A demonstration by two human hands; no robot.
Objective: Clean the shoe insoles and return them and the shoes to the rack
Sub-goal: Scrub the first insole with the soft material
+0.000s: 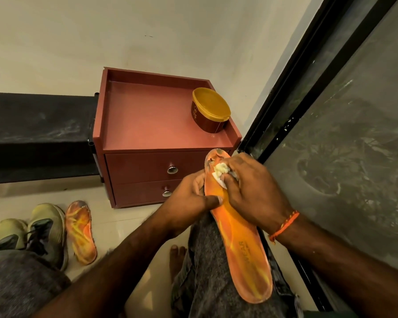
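An orange insole point(239, 249) lies along my right thigh, toe end pointing away from me. My left hand point(189, 198) grips its left edge near the toe, thumb on top. My right hand point(255, 187) presses a crumpled white tissue point(220, 172) onto the worn toe area. A second orange insole point(81, 230) lies on the floor at the lower left. Beside it stand two olive-green shoes point(47, 228) with dark laces, one point(6, 232) partly hidden by my left knee.
A red-brown two-drawer cabinet point(147, 138) stands ahead, with a gold-lidded round tub point(210, 111) on its top. A black shelf point(37, 134) runs to the left of it. A dark-framed glass door point(331, 111) fills the right side. My bare foot point(177, 260) rests on the tiled floor.
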